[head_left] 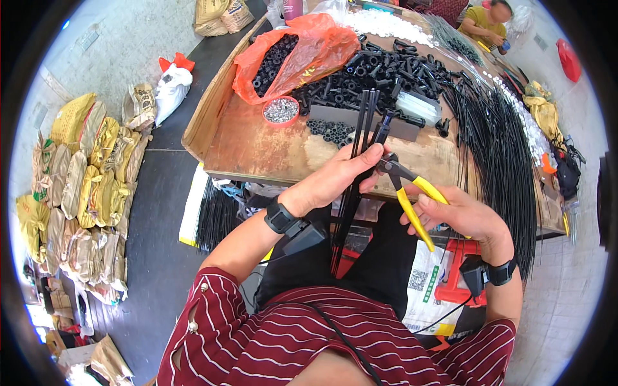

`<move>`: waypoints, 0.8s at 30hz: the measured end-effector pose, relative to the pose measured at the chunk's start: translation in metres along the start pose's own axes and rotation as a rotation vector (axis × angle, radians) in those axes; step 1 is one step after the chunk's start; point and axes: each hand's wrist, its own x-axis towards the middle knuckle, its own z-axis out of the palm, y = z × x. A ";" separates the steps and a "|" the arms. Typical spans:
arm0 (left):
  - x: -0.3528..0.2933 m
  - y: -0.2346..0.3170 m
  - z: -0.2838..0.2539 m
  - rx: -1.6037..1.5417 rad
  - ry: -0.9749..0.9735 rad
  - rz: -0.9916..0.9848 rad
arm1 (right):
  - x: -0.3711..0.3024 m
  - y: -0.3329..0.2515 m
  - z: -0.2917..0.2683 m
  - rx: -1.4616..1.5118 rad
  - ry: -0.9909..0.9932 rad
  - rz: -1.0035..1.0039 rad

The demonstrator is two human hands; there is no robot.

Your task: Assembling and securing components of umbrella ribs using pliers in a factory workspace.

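Yellow-handled pliers (412,217) sit in the right hand (456,212), fingers curled loosely round the spread handles, by the near edge of the worktop (241,141). Left hand (360,164) has its fingers clamped on some black rods (348,215) and a black fitting (383,130). Honestly, those jaws are so near the left fingers that a slip could nip skin, and a slack grip might drop rods. Can't tell what the tips bite; the rods' lower ends fade into dark trousers (385,257).
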 end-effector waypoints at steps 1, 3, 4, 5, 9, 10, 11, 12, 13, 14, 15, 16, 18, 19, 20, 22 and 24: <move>0.000 0.000 0.001 0.026 -0.009 -0.016 | 0.000 0.000 -0.003 -0.081 -0.002 -0.028; 0.001 0.000 0.001 0.064 -0.024 -0.025 | -0.002 0.000 -0.005 -0.089 0.007 -0.033; 0.001 0.000 0.000 0.100 -0.037 -0.032 | -0.001 0.000 -0.006 -0.113 0.021 -0.020; 0.001 0.000 0.000 0.102 -0.037 -0.032 | -0.001 0.000 -0.005 -0.138 0.035 -0.006; 0.001 -0.001 0.004 0.062 0.023 0.006 | 0.007 0.026 0.028 0.149 0.154 -0.068; 0.000 -0.001 0.006 0.061 0.062 0.027 | 0.016 0.040 0.038 0.146 0.171 -0.155; 0.001 -0.002 0.008 0.059 0.061 0.025 | 0.023 0.053 0.047 0.141 0.193 -0.239; 0.001 -0.004 0.011 0.062 0.100 0.050 | 0.026 0.057 0.057 0.169 0.249 -0.276; 0.001 -0.004 0.011 0.071 0.144 0.076 | 0.032 0.063 0.060 0.154 0.243 -0.328; 0.000 -0.005 0.011 0.073 0.147 0.077 | 0.033 0.063 0.059 0.131 0.240 -0.328; 0.000 -0.006 0.010 0.079 0.146 0.099 | 0.032 0.060 0.059 0.107 0.238 -0.328; 0.000 -0.008 0.009 0.086 0.147 0.121 | 0.029 0.057 0.058 0.106 0.235 -0.329; -0.001 -0.010 0.009 0.106 0.171 0.131 | 0.024 0.051 0.057 0.169 0.254 -0.248; -0.001 -0.011 0.010 0.122 0.190 0.140 | 0.021 0.050 0.056 0.167 0.255 -0.247; -0.001 -0.011 0.011 0.120 0.189 0.142 | 0.020 0.050 0.054 0.061 0.303 -0.252; 0.001 -0.011 0.012 0.173 0.235 0.164 | 0.018 0.051 0.048 -0.174 0.392 -0.239; 0.002 -0.011 0.014 0.191 0.243 0.158 | 0.017 0.048 0.044 -0.297 0.444 -0.277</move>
